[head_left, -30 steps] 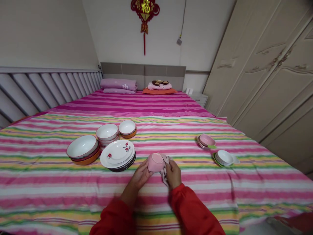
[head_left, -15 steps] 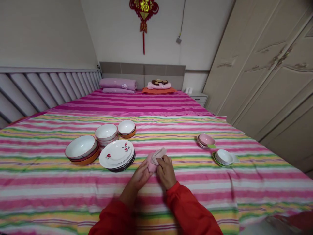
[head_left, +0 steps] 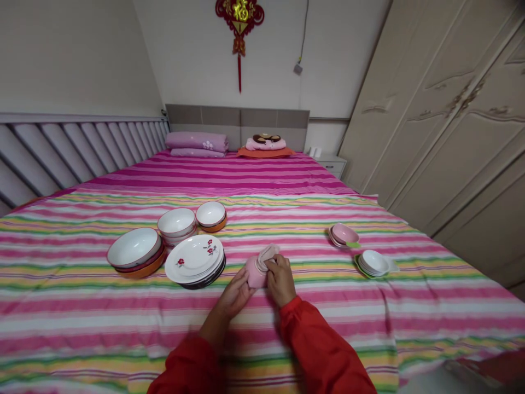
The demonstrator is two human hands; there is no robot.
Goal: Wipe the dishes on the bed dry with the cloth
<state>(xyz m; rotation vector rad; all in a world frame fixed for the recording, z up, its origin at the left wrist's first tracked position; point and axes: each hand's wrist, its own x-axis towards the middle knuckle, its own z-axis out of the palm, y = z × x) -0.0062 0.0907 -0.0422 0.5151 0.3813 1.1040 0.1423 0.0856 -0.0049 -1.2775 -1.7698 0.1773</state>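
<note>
My left hand (head_left: 238, 291) grips a small pink bowl (head_left: 256, 276) by its left side, above the striped cloth. In my right hand (head_left: 281, 280) a pale pinkish cloth (head_left: 268, 254) is bunched, pressed against the bowl's upper right part. The right fingertips are partly hidden by the cloth. Just left of my hands stands a stack of plates (head_left: 194, 257), white with red flowers on top and dark ones underneath.
Stacked bowls (head_left: 135, 246) stand at the left, with more bowls (head_left: 177, 221) and a smaller stack (head_left: 211, 213) behind the plates. To the right lie small pink dishes (head_left: 344, 233) and white dishes (head_left: 374, 262). A striped sheet (head_left: 328, 328) covers the bed.
The cloth in my right hand has shifted slightly over the bowl, and more of the bowl's pink surface shows. My left hand keeps its hold. The whole view has moved a little.
</note>
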